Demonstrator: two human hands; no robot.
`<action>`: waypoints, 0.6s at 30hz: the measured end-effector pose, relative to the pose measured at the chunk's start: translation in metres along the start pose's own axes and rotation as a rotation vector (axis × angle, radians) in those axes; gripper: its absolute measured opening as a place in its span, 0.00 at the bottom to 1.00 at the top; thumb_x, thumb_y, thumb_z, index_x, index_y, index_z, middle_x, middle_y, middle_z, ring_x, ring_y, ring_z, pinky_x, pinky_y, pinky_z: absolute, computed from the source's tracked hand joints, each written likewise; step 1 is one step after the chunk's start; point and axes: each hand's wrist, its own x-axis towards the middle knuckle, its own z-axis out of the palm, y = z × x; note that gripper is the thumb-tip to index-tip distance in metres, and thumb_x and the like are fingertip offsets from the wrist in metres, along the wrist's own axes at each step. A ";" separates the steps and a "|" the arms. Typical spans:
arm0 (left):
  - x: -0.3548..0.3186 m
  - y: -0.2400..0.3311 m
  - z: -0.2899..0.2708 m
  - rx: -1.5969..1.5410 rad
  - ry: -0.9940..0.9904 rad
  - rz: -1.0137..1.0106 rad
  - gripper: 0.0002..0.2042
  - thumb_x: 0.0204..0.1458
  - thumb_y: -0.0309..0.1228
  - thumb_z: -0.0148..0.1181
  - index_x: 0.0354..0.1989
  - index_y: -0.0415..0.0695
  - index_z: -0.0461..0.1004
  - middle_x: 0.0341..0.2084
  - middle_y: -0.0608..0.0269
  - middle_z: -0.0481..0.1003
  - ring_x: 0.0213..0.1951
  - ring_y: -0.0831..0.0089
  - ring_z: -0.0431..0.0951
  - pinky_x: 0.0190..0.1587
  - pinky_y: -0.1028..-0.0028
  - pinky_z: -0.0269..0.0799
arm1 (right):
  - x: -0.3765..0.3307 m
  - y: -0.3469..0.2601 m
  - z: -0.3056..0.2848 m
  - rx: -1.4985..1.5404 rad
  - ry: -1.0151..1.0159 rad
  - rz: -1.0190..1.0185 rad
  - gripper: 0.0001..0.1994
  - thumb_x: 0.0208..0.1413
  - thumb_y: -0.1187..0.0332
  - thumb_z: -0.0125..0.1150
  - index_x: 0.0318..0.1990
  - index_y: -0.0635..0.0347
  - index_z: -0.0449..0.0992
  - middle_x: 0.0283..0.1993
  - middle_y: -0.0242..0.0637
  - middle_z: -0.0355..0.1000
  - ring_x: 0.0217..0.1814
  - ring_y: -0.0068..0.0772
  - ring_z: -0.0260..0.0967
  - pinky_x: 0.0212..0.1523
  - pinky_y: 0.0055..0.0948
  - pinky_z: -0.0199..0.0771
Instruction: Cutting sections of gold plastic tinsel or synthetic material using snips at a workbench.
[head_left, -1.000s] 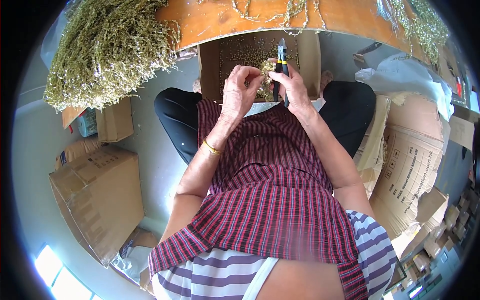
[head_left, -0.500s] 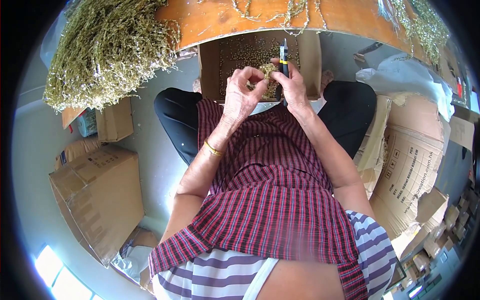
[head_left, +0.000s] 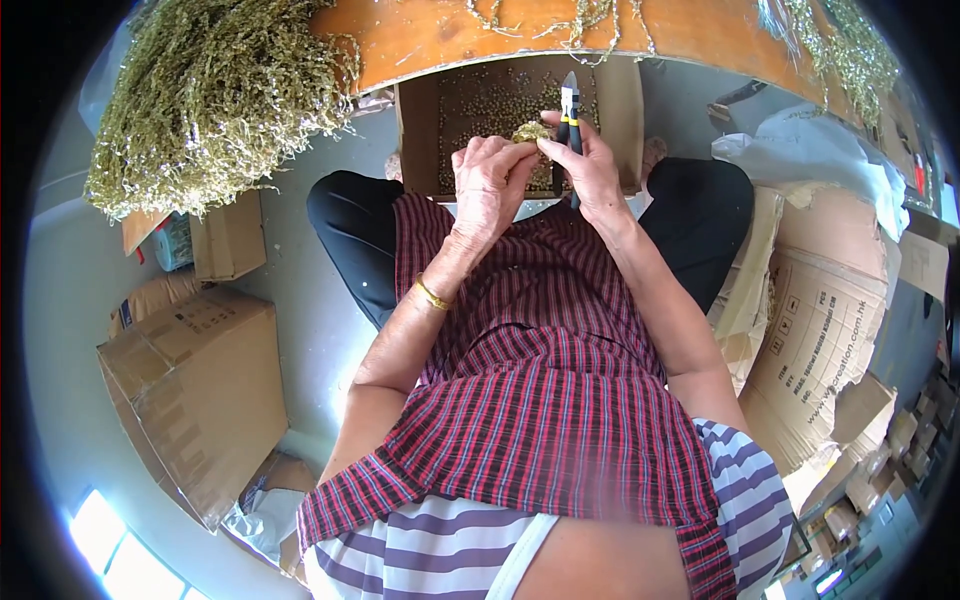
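Observation:
My right hand [head_left: 592, 170] is closed around a pair of pliers [head_left: 569, 105] with black and yellow handles, jaws pointing away from me. Its thumb and fingertips also pinch a small gold ornament [head_left: 530, 131], perhaps a coil of glittery strand; its exact kind is unclear. Fingers bunched together, my left hand [head_left: 490, 180] grips the near left side of that ornament. Both hands are over the near part of an open cardboard box [head_left: 620, 130], whose bottom is strewn with small gold beads [head_left: 480, 115].
An orange wooden table [head_left: 430, 45] spans the far side, with a thick bundle of gold glittery strands [head_left: 220, 100] hanging off its left. Cardboard boxes [head_left: 210, 390] stand at left, torn cardboard [head_left: 820, 340] at right. A clear plastic bag [head_left: 800, 160] lies at far right.
My left fingers have gone from a spread pinch to bunched against the gold ornament. The pliers have shifted slightly within my right hand.

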 end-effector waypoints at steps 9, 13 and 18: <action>0.008 -0.015 0.008 -0.446 0.011 -0.297 0.10 0.41 0.27 0.62 0.32 0.40 0.71 0.22 0.66 0.70 0.27 0.76 0.69 0.32 0.76 0.65 | 0.004 0.006 -0.001 0.091 0.042 0.041 0.14 0.45 0.72 0.59 0.42 0.61 0.71 0.36 0.27 0.69 0.34 0.15 0.62 0.39 0.17 0.61; 0.006 -0.020 0.012 -0.955 -0.162 -0.595 0.06 0.46 0.27 0.60 0.30 0.40 0.71 0.23 0.72 0.72 0.26 0.88 0.68 0.29 0.86 0.63 | 0.001 0.004 0.003 -0.011 0.051 -0.017 0.13 0.47 0.73 0.58 0.43 0.59 0.72 0.30 0.22 0.65 0.29 0.12 0.58 0.33 0.14 0.58; 0.009 -0.016 0.014 -1.141 -0.023 -0.661 0.02 0.45 0.24 0.58 0.25 0.42 0.71 0.19 0.75 0.69 0.21 0.90 0.64 0.23 0.87 0.59 | 0.004 0.009 0.002 -0.214 0.085 -0.094 0.13 0.47 0.71 0.60 0.42 0.58 0.72 0.25 0.19 0.62 0.28 0.10 0.57 0.30 0.12 0.58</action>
